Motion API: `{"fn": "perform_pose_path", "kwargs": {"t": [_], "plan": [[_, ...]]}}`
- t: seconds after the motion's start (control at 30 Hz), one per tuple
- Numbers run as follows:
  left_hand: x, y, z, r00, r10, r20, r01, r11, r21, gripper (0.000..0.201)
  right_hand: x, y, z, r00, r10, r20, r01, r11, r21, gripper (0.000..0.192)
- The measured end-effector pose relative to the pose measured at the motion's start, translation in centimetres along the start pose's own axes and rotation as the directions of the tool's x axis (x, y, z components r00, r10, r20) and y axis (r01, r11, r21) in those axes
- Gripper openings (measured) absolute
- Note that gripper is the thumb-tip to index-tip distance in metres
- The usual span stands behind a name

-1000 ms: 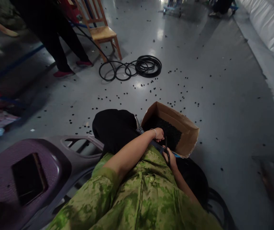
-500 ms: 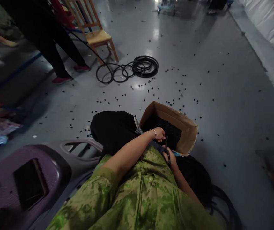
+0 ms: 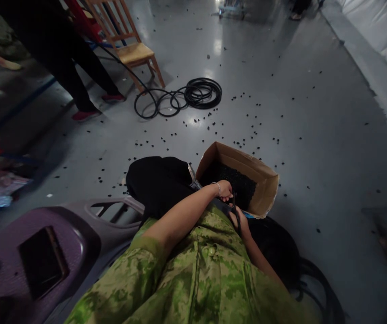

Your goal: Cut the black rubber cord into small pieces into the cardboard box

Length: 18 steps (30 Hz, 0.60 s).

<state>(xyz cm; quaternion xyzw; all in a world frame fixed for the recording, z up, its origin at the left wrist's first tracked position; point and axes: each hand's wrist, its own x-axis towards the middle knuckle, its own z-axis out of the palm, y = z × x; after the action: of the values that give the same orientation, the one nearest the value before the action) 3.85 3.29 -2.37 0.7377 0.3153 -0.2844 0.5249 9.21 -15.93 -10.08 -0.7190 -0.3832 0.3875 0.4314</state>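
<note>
My left hand, with a bracelet at its wrist, hovers over the near side of an open cardboard box. Its fingers are pinched together, and whatever they hold is too small or hidden to make out. Just nearer to my body, my right hand is closed around a slim black tool with a handle that looks like scissors or pliers. The tool's upper end points toward the left fingertips. Many small black pieces fill the bottom of the box.
Small black rings are strewn over the grey floor. Coiled black hose lies ahead, near a wooden chair and a standing person's legs. A purple stool with a phone is at left. More black coils lie at right.
The camera view has shifted slightly. Both hands stay at the near edge of the box in almost the same pose, the black tool still in my right hand.
</note>
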Motion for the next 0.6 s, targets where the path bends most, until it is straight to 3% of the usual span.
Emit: {"fn": "perform_pose_path", "kwargs": {"t": [0.23, 0.5, 0.6], "plan": [[0.05, -0.05, 0.1, 1.0, 0.005, 0.009, -0.005, 1.0, 0.004, 0.016, -0.11, -0.13, -0.04, 1.0, 0.017, 0.012, -0.017, 1.0, -0.014, 0.046], [0.01, 0.18, 0.23, 0.999, -0.012, 0.029, 0.014, 0.998, -0.069, 0.017, 0.17, 0.23, 0.27, 0.995, -0.007, -0.1, -0.009, 0.988, -0.154, 0.045], [-0.24, 0.48, 0.19, 1.0, -0.019, -0.009, 0.019, 1.0, -0.013, 0.017, 0.55, 0.69, 0.4, 0.993, -0.018, -0.118, -0.007, 0.978, -0.207, 0.047]]}}
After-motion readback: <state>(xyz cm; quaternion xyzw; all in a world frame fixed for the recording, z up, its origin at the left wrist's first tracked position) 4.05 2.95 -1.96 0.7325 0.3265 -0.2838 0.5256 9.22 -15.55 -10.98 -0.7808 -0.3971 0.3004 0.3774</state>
